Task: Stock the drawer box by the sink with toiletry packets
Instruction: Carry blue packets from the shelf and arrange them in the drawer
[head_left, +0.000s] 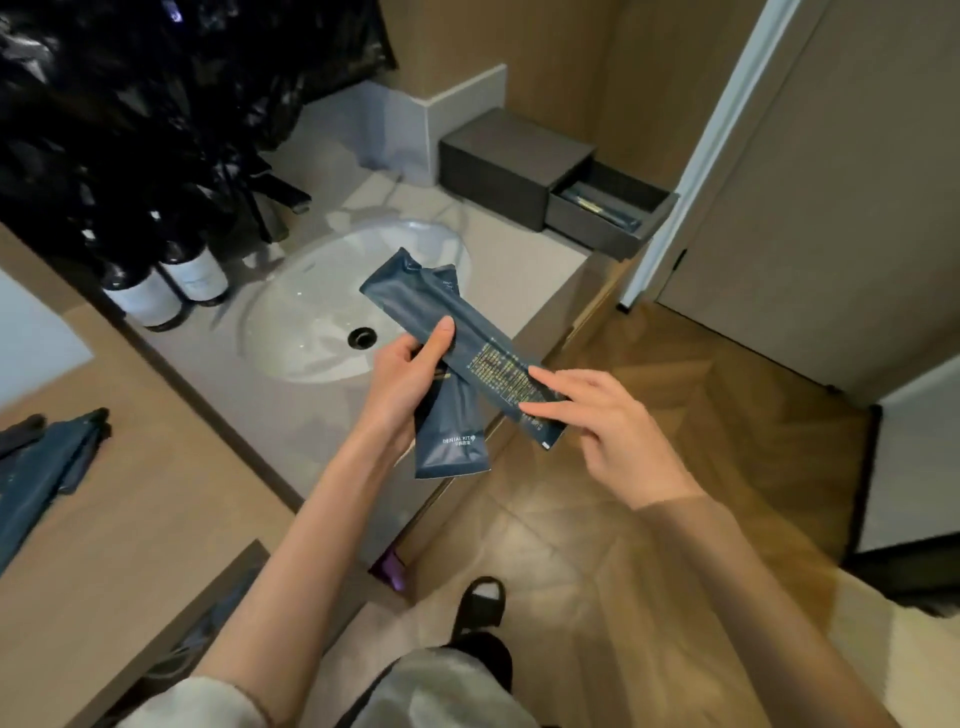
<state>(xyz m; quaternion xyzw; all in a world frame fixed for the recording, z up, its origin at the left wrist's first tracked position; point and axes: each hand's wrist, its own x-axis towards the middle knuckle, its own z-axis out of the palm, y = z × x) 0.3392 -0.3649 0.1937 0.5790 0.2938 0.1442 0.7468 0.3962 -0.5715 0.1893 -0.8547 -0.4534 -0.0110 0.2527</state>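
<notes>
Navy packets (485, 356) sit crossed in my gripping left hand (400, 379); my flat-fingered right hand (618, 426) touches one. I'd align them before the one-o'clock drawer (587, 226).

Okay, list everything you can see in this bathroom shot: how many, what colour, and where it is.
sink: one, white, set in the grey counter
dental kit packets: two, dark blue, crossed, held over the sink's front edge
drawer box: one, dark grey, on the counter right of the sink, drawer pulled out
packet in drawer: at least one, dark, lying in the open drawer
bottles: two, dark with white labels, left of the sink
plastic bag: black, upper left
spare packets: several, dark blue, on the far-left surface
left hand: grips both dental kit packets
right hand: straight fingers touch the upper packet's end
</notes>
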